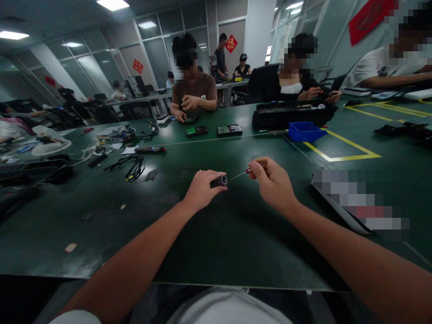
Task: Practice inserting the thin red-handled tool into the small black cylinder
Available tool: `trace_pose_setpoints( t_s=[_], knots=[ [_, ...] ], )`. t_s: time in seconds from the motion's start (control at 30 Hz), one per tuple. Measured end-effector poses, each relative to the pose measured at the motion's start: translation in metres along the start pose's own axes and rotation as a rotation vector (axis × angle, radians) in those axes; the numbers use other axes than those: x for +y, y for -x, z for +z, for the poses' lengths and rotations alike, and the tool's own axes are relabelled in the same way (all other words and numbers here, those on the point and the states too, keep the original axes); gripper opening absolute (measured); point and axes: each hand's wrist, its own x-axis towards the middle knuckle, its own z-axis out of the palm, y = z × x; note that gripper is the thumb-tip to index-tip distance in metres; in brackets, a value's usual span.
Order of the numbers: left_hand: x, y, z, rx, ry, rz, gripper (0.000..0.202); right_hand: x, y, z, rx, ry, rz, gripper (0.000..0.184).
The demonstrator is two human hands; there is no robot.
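Over the middle of the green table, my left hand (203, 188) is closed around a short black cylinder (220, 181). Its round, light-rimmed end faces to the right, and the rest of it is hidden by my fingers. My right hand (275, 183) grips a screwdriver (248, 171) by its reddish handle. The thin metal shaft slants down to the left, with its tip close to the cylinder's open end. Whether the tip touches the rim I cannot tell.
A coiled black cable (134, 168) and a dark pen-like tool (150, 150) lie to the left. Ahead are circuit-board drives (229, 130) and a blue bin (306, 131). A blurred-out sheet or packet (351, 202) lies at right. Across the table, several people work with their hands.
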Motion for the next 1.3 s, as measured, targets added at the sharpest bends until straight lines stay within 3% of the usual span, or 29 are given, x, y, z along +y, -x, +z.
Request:
trace_pose_setpoints(
  t_s=[0.13,0.3,0.7,1.0,1.2,1.3],
  knots=[
    [-0.0017,0.0001,0.0010,-0.005,0.006,0.010,0.041,-0.0037,0.0003,-0.0014,0.051,-0.016,-0.031,0.024],
    [-0.0026,-0.0007,0.0026,-0.019,-0.006,0.012,0.040,-0.0013,-0.0007,0.0003,-0.025,-0.040,-0.033,0.025],
    [-0.0048,-0.0003,0.0030,0.010,0.020,-0.014,0.042,-0.0002,-0.0015,-0.0018,-0.001,0.080,-0.025,0.027],
    [-0.0028,0.0004,0.0011,0.047,0.186,-0.108,0.051,-0.0041,-0.0019,-0.0038,0.033,0.108,-0.013,0.026],
    [-0.0056,-0.0007,0.0054,0.057,0.479,-0.202,0.041,-0.0040,-0.0025,-0.0037,0.033,0.098,-0.013,0.026],
    [-0.0026,0.0002,0.0039,0.015,0.516,-0.232,0.035,-0.0034,-0.0026,-0.0037,0.029,0.092,-0.016,0.027]
  ],
)
